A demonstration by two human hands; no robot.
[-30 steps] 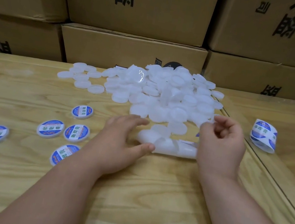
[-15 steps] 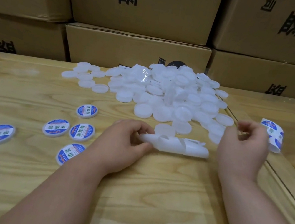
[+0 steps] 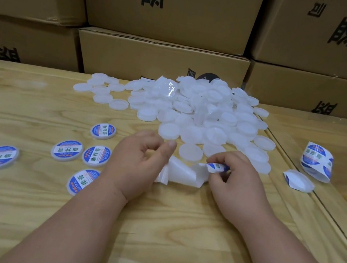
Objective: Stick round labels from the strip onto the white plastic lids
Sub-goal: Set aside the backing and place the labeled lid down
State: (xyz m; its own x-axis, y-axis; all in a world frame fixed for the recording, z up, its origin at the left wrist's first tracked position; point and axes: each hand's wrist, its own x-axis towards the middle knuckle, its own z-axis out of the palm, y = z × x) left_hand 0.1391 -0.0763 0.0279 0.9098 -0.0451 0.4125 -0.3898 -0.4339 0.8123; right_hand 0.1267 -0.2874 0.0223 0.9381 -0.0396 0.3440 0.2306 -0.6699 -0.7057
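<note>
Right hand [image 3: 237, 183] returned, strip [image 3: 180, 173] lying left-right

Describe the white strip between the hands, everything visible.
The strip is glossy white backing paper, curled and creased, lying on the wooden table just in front of the lid pile. Most of its visible length is bare. The left hand holds its left end; the right hand pinches its right end, where a blue-and-white round label curls up.
</note>
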